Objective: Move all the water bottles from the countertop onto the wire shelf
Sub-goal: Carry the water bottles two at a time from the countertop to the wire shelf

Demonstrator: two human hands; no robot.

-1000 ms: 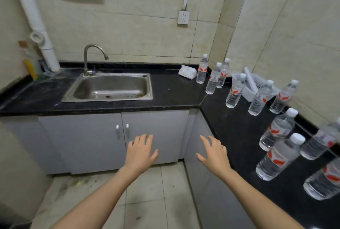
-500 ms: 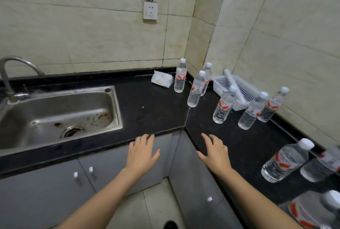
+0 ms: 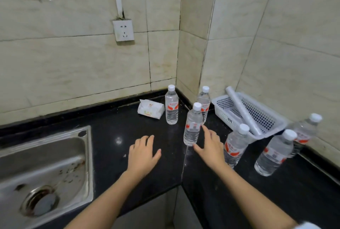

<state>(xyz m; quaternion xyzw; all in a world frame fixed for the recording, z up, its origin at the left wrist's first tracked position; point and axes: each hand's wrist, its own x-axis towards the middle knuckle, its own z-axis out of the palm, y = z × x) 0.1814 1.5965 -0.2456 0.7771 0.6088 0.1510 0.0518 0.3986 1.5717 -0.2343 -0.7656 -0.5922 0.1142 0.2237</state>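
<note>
Black polished stone countertop (image 3: 114, 129) wraps around a tiled corner, and six clear plastic water bottles with white caps and red-and-white labels stand upright on it. One bottle (image 3: 171, 105) stands near the back wall, just beside a white soft tissue pack (image 3: 150, 111). Another (image 3: 204, 102) stands deep in the corner, and a third, the nearest corner bottle (image 3: 192, 124), stands in front of it. Three more bottles (image 3: 235, 146) (image 3: 274, 152) (image 3: 306, 130) stand along the right-hand run, next to a white perforated plastic basket (image 3: 272, 118) with a white rolled tube (image 3: 242, 110) lying slanted in it.

Both bare hands hover low over the counter, palms down, fingers spread and holding nothing. The left hand (image 3: 142, 155) is over bare stone right of the steel sink (image 3: 42, 169). The right hand (image 3: 211, 147) has its thumb and forefinger either side of the nearest corner bottle's base; I cannot tell whether they touch it. No wire shelf is in view.
</note>
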